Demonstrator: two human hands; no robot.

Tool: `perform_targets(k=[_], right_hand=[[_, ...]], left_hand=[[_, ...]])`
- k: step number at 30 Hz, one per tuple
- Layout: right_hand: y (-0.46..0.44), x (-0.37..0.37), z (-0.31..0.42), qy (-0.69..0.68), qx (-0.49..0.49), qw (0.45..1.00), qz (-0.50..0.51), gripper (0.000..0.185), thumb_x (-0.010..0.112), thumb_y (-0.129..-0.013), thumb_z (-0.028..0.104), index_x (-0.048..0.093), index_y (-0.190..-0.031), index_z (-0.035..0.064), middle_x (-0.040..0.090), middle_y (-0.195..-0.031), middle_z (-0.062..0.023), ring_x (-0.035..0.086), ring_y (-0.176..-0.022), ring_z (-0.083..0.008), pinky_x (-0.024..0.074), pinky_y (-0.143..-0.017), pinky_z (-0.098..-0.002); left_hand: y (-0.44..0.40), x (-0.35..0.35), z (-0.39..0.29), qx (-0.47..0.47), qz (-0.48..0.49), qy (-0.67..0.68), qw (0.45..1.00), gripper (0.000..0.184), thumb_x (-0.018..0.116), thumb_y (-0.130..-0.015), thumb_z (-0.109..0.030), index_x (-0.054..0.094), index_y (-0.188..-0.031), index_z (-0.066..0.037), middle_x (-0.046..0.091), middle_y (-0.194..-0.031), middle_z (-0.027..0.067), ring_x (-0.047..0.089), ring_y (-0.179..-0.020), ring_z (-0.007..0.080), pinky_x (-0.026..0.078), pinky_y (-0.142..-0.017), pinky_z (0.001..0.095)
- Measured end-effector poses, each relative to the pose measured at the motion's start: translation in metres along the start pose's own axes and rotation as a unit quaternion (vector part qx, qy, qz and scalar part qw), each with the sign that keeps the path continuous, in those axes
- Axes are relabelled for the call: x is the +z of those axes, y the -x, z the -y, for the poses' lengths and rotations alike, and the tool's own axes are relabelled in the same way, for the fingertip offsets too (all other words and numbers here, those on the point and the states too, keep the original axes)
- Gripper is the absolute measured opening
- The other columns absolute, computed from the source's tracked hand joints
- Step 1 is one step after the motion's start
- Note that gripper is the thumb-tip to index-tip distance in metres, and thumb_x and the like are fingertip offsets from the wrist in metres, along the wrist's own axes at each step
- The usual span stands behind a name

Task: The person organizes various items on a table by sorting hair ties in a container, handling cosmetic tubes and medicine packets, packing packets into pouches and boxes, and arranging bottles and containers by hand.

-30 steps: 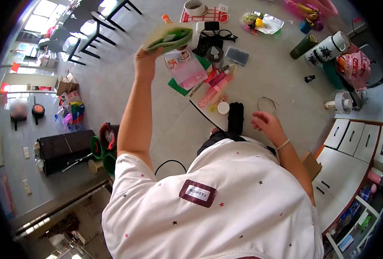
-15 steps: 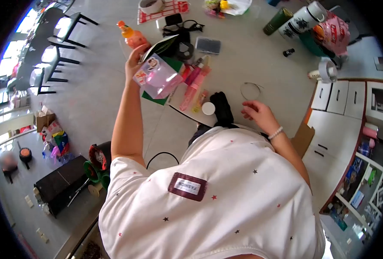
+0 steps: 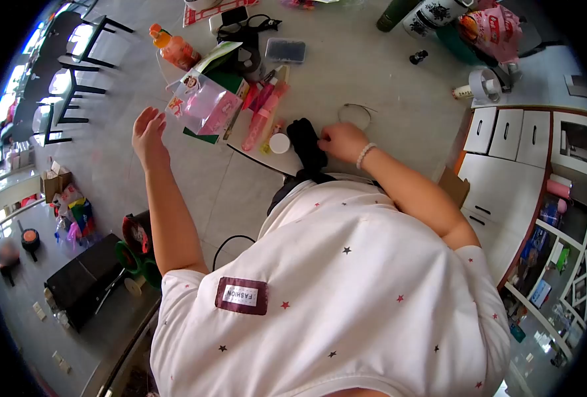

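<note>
My left hand (image 3: 149, 135) is empty, its fingers raised and slightly apart, just left of a clear and pink plastic pouch (image 3: 204, 109) with cartoon stickers. That pouch lies over a green-covered book (image 3: 230, 81) at the table's edge. My right hand (image 3: 343, 141) has its fingers curled in, with the fingertips at the right side of a soft black pouch (image 3: 306, 142). Beside the black pouch are a round white lid (image 3: 279, 143) and a long pink case (image 3: 257, 126). Near my right wrist, a thin wire loop (image 3: 356, 114) lies on the table.
An orange drink bottle (image 3: 174, 47) stands at the far left of the table (image 3: 373, 76). Behind are a clear flat box (image 3: 285, 50) and black-framed glasses (image 3: 260, 25). Flasks (image 3: 432, 16), a small black bottle (image 3: 418, 57) and a pink bag (image 3: 492, 33) sit at the right.
My left hand has let go of the pink plastic pouch and moved away to the left and down. My right hand has moved left to the black pouch, and its fingers have closed. The view has shifted.
</note>
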State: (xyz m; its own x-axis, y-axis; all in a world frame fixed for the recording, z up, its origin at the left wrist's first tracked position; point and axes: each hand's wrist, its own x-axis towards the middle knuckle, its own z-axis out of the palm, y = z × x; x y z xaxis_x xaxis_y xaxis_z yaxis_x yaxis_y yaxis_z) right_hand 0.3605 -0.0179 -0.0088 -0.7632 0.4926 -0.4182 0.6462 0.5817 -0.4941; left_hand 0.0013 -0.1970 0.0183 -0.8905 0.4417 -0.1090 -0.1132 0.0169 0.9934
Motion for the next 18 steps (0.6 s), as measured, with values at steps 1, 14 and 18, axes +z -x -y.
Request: perform_targets(k=[1,14,18], right_hand=[[-0.001,-0.003,-0.001,-0.001,0.006,1.0,-0.009,0.029,0.06,-0.075,0.034,0.069,-0.083,0.0075,0.066,-0.083,-0.0155,0.063,-0.078,-0.0323,0.0496,-0.073,-0.0413],[-0.032,-0.02,-0.009,0.111,0.011,0.993,0.029,0.035,0.061,-0.074,0.037,0.069,-0.09,0.0069,0.065,-0.094,-0.0184,0.063,-0.083,-0.0361,0.0504,-0.077,-0.0407],[-0.036,-0.028,-0.009,0.022,0.037,0.999,0.024,0.033,0.059,-0.077,0.035,0.068,-0.085,0.0039,0.066,-0.086,-0.0181,0.064,-0.075,-0.0314,0.051,-0.074,-0.038]], left_hand=[[0.011,-0.006,-0.001,0.001,-0.001,0.006,1.0,0.03,0.052,-0.081,0.001,0.055,-0.11,0.002,0.06,-0.105,0.012,0.06,-0.092,0.0205,0.047,-0.077,0.0274],[0.17,0.03,0.028,-0.053,0.065,-0.009,0.996,0.026,0.053,-0.081,0.002,0.057,-0.107,0.0,0.059,-0.09,0.007,0.058,-0.076,0.014,0.047,-0.07,0.0254],[0.19,0.066,0.042,0.004,0.162,-0.117,0.98,0.037,0.059,-0.077,-0.001,0.053,-0.113,-0.002,0.055,-0.093,0.0053,0.055,-0.072,0.0114,0.047,-0.067,0.024]])
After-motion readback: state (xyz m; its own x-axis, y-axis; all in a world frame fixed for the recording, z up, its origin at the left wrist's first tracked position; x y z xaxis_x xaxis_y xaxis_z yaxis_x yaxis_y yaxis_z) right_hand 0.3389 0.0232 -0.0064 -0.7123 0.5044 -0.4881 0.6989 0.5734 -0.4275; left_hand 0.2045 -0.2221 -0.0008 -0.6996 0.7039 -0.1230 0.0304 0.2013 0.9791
